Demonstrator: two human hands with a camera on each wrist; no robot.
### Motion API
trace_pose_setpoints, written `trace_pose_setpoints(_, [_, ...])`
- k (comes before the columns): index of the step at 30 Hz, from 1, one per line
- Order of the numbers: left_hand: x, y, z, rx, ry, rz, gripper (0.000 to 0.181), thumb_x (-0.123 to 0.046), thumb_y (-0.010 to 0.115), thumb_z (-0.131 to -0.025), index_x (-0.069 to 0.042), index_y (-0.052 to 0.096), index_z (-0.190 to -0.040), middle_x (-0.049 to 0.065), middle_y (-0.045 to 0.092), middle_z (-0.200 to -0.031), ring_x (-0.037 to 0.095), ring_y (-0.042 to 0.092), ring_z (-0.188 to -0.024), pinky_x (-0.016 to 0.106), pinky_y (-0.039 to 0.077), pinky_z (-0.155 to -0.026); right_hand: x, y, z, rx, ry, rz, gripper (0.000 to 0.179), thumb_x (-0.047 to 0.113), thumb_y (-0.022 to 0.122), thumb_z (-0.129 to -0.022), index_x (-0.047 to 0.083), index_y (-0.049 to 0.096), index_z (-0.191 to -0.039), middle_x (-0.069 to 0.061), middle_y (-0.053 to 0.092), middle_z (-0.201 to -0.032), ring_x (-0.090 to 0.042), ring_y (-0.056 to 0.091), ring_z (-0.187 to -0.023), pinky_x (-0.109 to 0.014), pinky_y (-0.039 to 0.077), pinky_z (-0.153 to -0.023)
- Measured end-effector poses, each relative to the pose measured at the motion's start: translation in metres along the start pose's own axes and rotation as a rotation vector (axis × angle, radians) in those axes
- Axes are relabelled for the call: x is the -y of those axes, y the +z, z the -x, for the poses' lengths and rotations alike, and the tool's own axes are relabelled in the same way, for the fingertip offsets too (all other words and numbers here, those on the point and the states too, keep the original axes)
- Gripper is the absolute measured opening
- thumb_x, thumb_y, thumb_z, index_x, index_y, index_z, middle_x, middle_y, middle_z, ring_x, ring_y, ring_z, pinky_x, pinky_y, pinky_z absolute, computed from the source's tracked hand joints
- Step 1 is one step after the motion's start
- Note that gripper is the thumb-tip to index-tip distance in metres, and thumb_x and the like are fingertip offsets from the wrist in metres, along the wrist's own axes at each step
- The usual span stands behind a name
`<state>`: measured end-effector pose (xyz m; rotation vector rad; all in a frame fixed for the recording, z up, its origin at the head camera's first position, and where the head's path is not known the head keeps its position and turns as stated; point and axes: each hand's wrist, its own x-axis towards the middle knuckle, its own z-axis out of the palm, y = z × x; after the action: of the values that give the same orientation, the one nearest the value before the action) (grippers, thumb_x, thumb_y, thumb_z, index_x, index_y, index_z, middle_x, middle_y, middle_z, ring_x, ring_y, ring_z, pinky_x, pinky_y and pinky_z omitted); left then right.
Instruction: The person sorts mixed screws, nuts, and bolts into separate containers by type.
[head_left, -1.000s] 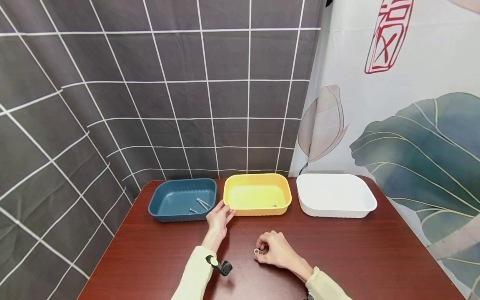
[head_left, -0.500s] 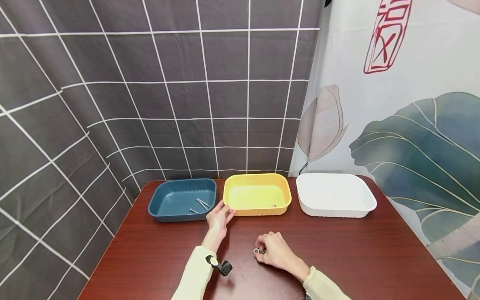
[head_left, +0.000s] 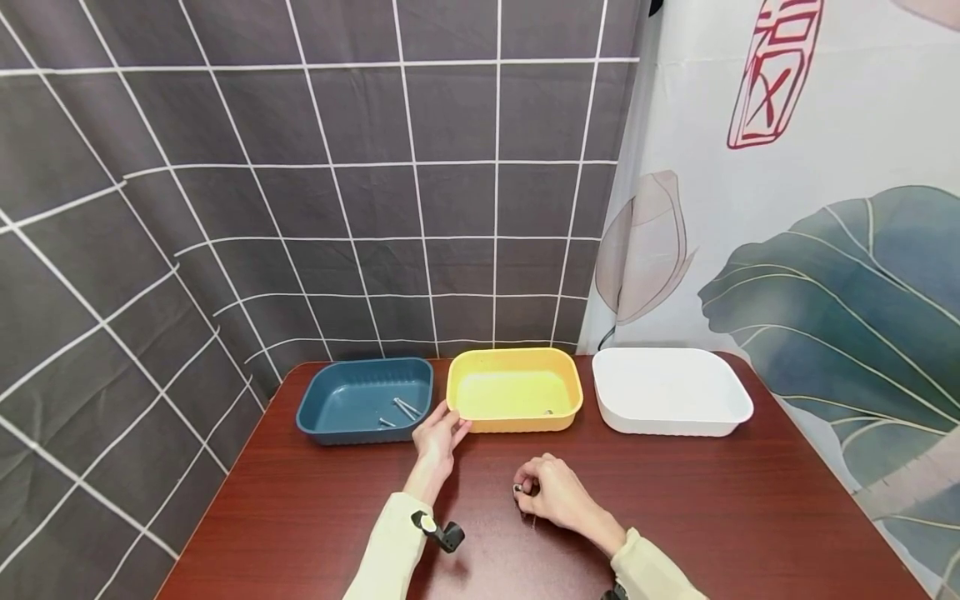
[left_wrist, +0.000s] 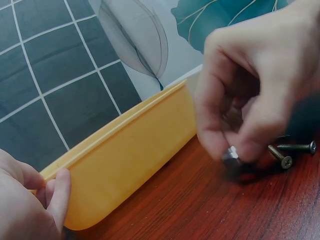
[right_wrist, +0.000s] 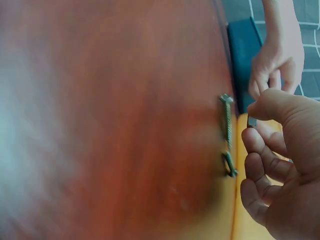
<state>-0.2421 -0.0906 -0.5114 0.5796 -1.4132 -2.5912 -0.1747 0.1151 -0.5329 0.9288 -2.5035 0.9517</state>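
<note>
My right hand (head_left: 558, 493) pinches a silver metal nut (left_wrist: 231, 154) between thumb and index finger, above the table. In the right wrist view only the nut's edge (right_wrist: 252, 121) shows between the fingertips. Two screws (left_wrist: 281, 158) lie on the tabletop close by the right hand, mostly hidden behind it in the head view. At the front left corner of the yellow plastic bin (head_left: 517, 423), my left hand (head_left: 437, 436) grips the rim with its fingertips. A small metal piece (head_left: 548, 412) lies inside that bin, too small to make out.
Left of the yellow bin stands a blue bin (head_left: 337, 396) with several screws (head_left: 406, 407) in it. A white bin (head_left: 667, 392) stands to the right. All three line the back of the red-brown table (head_left: 360, 500), before a grey checked curtain (head_left: 450, 200).
My right hand, still holding the nut, has moved slightly forward toward the yellow bin. My left hand has stayed at the bin's corner.
</note>
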Motion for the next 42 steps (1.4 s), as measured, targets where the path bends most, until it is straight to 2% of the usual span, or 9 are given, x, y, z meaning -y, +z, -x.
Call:
trace_pose_setpoints(5, [0.000,0.000,0.000,-0.004,0.003,0.005,0.051,0.017,0.056,-0.087,0.015,0.048,-0.138,0.011,0.063,-0.079,0.013,0.062,-0.062,0.028,0.063,-0.069,-0.005,-0.010,-0.006,-0.010,0.034,-0.021,0.016,0.006,0.078,-0.069,0.017,0.067,-0.075,0.014,0.056,-0.068,-0.006,0.049,-0.067,-0.019,0.044,-0.057])
trace_pose_setpoints(11, [0.001,0.000,-0.001,-0.001,-0.002,0.000,0.052,0.016,0.056,-0.088,0.014,0.048,-0.139,0.010,0.063,-0.079,0.012,0.062,-0.062,0.029,0.063,-0.070,-0.010,-0.023,-0.017,-0.033,0.042,-0.001,0.013,0.006,0.077,-0.071,0.015,0.068,-0.075,0.014,0.057,-0.069,-0.007,0.051,-0.069,-0.023,0.046,-0.060])
trace_pose_setpoints(19, [0.000,0.001,-0.001,-0.002,0.000,-0.011,0.051,0.016,0.056,-0.088,0.014,0.050,-0.138,0.009,0.064,-0.078,0.012,0.062,-0.062,0.029,0.063,-0.070,-0.018,-0.040,-0.035,-0.045,0.101,0.009,0.010,0.008,0.077,-0.074,0.015,0.070,-0.077,0.014,0.059,-0.071,-0.010,0.054,-0.072,-0.027,0.048,-0.063])
trace_pose_setpoints(24, [0.000,0.002,-0.001,-0.009,-0.001,-0.002,0.050,0.016,0.056,-0.088,0.014,0.050,-0.138,0.008,0.064,-0.077,0.012,0.062,-0.062,0.029,0.063,-0.069,-0.022,-0.048,-0.046,-0.073,0.100,0.012,0.008,0.007,0.075,-0.075,0.013,0.071,-0.077,0.011,0.060,-0.071,-0.012,0.055,-0.072,-0.028,0.048,-0.064])
trace_pose_setpoints(35, [0.001,0.000,0.000,-0.002,0.002,-0.002,0.051,0.016,0.056,-0.088,0.014,0.048,-0.139,0.009,0.064,-0.077,0.013,0.063,-0.064,0.029,0.063,-0.070,-0.035,-0.053,-0.065,-0.087,0.104,-0.009,0.012,0.003,0.075,-0.071,0.012,0.070,-0.077,0.010,0.060,-0.072,-0.009,0.057,-0.070,-0.025,0.051,-0.061])
trace_pose_setpoints(42, [0.000,0.001,0.001,0.000,-0.002,0.006,0.052,0.017,0.056,-0.088,0.014,0.047,-0.140,0.008,0.063,-0.075,0.012,0.062,-0.062,0.028,0.063,-0.069,-0.045,-0.055,-0.074,-0.084,0.154,-0.008,0.008,0.004,0.072,-0.074,0.011,0.070,-0.078,0.008,0.061,-0.072,-0.014,0.056,-0.068,-0.026,0.047,-0.059])
